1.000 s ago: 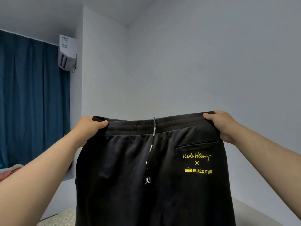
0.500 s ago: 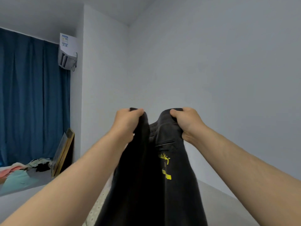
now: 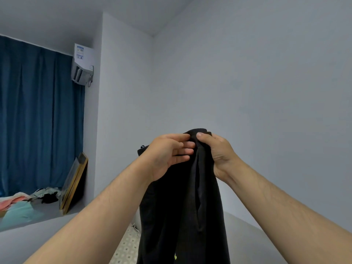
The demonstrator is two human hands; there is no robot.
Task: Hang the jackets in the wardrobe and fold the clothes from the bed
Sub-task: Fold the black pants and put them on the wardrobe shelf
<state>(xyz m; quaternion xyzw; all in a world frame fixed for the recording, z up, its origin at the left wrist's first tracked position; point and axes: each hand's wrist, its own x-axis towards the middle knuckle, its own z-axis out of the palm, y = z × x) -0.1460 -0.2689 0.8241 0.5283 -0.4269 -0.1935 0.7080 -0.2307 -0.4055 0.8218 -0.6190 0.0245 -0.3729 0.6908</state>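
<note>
Overhead nothing hangs; the counting starts lower down. One blue curtain [image 3: 38, 121] covers the window and serves as the marker for everything else. One air conditioner [image 3: 82, 67] is fixed high on the wall, just right of the curtain's top edge. One framed picture [image 3: 74, 183] leans tilted against the wall at the curtain's lower right corner. One loose heap of clothes [image 3: 22, 202] lies below the curtain's hem, with pink, teal, grey-green and black pieces in it; how many garments it holds cannot be told. One patch of patterned bed sheet [image 3: 125, 246] shows well right of the curtain and lower than its hem.

One pair of black trousers [image 3: 182, 206] is held up in the air, well to the right of the curtain and in front of the plain wall. It is gathered narrow, its two sides brought together at the top, and it hangs straight down past the lower edge of the view. A speck of yellow print [image 3: 175, 256] shows near the bottom.

Two bare hands meet at the waistband. The left hand [image 3: 167, 155], the one nearer the curtain, is only partly closed: its fingers [image 3: 182, 151] lie almost straight and side by side with their tips against the cloth, while the thumb reaches along the top and pinches the waistband against the forefinger. The right hand [image 3: 217, 151], on the far side from the curtain, is closed tightly, thumb over the top of the bunched waistband and the other fingers wrapped behind it, out of sight. The two hands touch at the fingertips.
</note>
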